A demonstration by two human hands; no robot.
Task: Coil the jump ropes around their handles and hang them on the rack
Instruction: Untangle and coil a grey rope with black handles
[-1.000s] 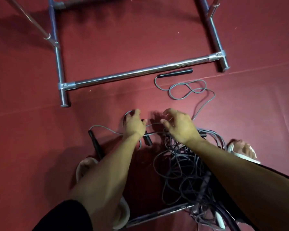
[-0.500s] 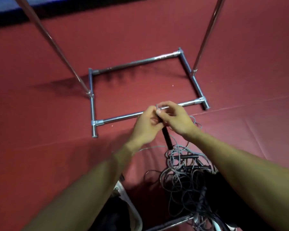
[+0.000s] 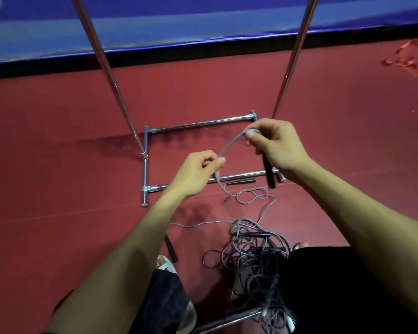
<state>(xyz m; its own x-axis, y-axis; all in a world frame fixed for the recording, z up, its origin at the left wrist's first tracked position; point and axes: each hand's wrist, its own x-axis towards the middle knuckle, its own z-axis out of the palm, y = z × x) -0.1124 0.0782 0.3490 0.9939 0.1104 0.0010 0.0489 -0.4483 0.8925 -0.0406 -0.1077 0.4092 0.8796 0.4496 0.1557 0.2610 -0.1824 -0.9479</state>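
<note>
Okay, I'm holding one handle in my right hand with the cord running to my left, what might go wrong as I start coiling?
1. The gray cord runs from the black handle in your right hand through your left hand to the floor, and seems to enter the tangled pile; pulling could tighten knots or drag other ropes.
2. Loose loops lie beside another handle by the rack's base bar; they might catch it.

floor [image 3: 58, 189]: red mat | on it: rack base [image 3: 145, 169]; rope tangle [image 3: 251, 260]; loose black handle [image 3: 240, 182]
</note>
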